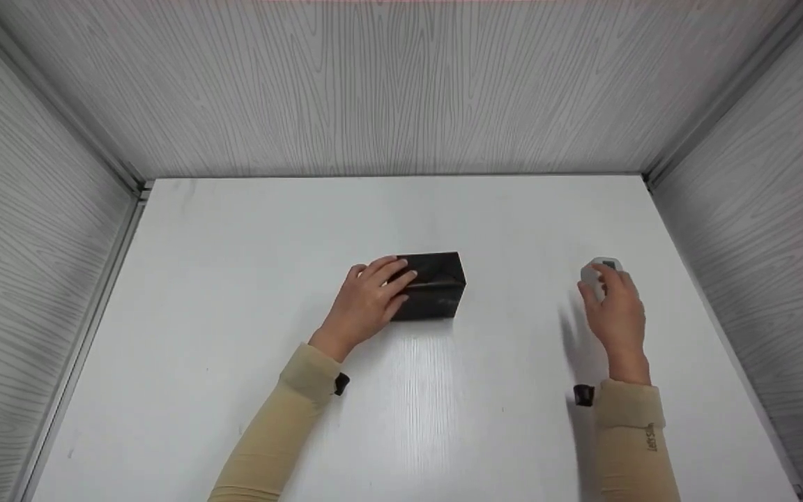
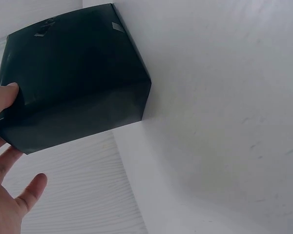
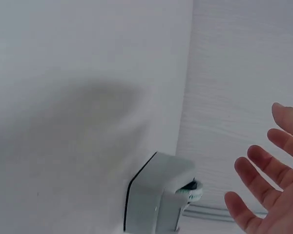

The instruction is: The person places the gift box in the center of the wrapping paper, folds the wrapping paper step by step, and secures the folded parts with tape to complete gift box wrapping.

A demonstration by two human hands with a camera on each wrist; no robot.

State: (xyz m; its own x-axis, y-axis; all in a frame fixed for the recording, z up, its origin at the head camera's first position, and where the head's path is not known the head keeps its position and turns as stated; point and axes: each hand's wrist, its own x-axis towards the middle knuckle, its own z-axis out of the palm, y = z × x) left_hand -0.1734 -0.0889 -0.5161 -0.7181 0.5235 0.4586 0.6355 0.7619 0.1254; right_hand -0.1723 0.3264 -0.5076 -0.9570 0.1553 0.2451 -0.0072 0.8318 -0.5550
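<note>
A black box (image 1: 433, 287), glossy as if wrapped, sits near the middle of the white table. My left hand (image 1: 366, 300) holds it by its left end, fingers over the top and thumb at the near side. In the left wrist view, bits of tape show on the box (image 2: 78, 63). At the right, my right hand (image 1: 616, 314) hovers by a small light-grey object (image 1: 598, 268), partly covering it. The right wrist view shows this object (image 3: 161, 195) with a dark base edge, resembling a tape dispenser. The right hand's fingers (image 3: 261, 180) are spread, apart from it.
The white table (image 1: 269, 230) has wood-grained grey panels standing at its back and both sides. The back panel (image 1: 401, 90) rises behind the box, and the right panel (image 1: 764, 230) stands beyond the small grey object.
</note>
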